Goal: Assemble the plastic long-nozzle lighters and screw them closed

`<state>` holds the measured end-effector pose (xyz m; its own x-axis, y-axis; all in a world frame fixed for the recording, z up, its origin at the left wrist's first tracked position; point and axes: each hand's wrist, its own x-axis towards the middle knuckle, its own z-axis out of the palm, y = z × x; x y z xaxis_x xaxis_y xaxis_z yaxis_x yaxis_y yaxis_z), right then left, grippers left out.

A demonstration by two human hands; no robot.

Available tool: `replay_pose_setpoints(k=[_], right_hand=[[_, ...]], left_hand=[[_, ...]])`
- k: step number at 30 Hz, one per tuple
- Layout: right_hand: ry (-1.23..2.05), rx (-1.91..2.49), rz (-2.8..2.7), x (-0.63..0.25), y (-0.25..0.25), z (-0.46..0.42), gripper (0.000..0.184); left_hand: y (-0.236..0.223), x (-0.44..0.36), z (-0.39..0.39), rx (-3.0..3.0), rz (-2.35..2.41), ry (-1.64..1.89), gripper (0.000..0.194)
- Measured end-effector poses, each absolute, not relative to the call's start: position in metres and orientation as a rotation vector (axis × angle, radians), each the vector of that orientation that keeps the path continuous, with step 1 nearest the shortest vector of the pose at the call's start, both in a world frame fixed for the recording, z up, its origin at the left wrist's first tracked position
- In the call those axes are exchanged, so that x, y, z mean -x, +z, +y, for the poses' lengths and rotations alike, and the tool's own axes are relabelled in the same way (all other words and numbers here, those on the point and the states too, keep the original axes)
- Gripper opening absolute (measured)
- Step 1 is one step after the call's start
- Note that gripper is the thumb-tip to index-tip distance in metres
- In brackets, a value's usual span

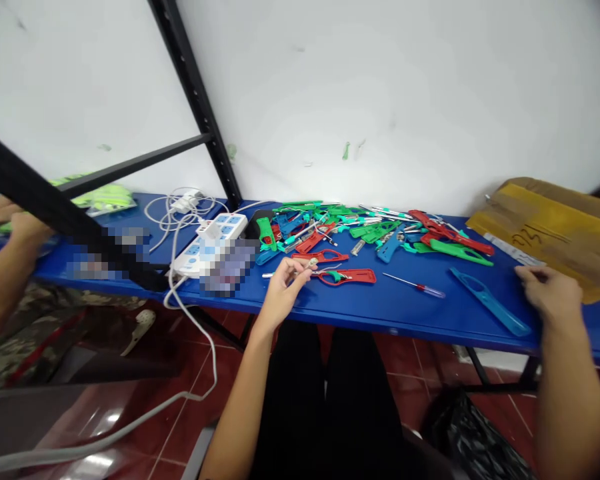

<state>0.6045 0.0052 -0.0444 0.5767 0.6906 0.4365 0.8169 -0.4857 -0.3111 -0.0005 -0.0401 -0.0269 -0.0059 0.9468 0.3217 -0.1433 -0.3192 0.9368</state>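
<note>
My left hand (284,290) is closed in a pinch on a small pale part with a thin wire, held just above the table. Beside it lies a red plastic lighter casing (363,275) with a green piece and a metal tube at its narrow end. My right hand (553,291) is at the right, its fingers bent together by the near edge of the cardboard box (545,220); what they hold, if anything, is hidden. Between the hands are a screwdriver (430,291) with a clear, red-banded handle and a blue casing (490,303).
Along the wall a heap of coloured casings and metal tubes (325,223) covers the blue table (350,310). To the left are a white power strip (220,237) with cables and a black shelf post (195,87). A co-worker's hands (23,223) are at far left.
</note>
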Motion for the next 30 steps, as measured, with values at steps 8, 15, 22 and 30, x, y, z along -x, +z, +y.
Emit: replay_pose_setpoints(k=[8,15,22,30], right_hand=[[-0.117,2.300,-1.174,-0.591,-0.038,0.001,0.024],[-0.166,2.198,-1.060,-0.590,-0.040,-0.013,0.038],[-0.522,2.055,-1.084,-0.570,-0.028,-0.031,0.043],[-0.644,2.240,-0.943,-0.558,-0.045,-0.077,0.046]], left_hand=[[-0.028,0.001,-0.040,-1.382,0.971,1.483,0.035],[-0.031,0.002,-0.038,-1.418,1.011,1.474,0.032],[-0.031,0.003,-0.038,-1.449,1.021,1.458,0.030],[-0.032,0.003,-0.038,-1.454,1.023,1.424,0.029]])
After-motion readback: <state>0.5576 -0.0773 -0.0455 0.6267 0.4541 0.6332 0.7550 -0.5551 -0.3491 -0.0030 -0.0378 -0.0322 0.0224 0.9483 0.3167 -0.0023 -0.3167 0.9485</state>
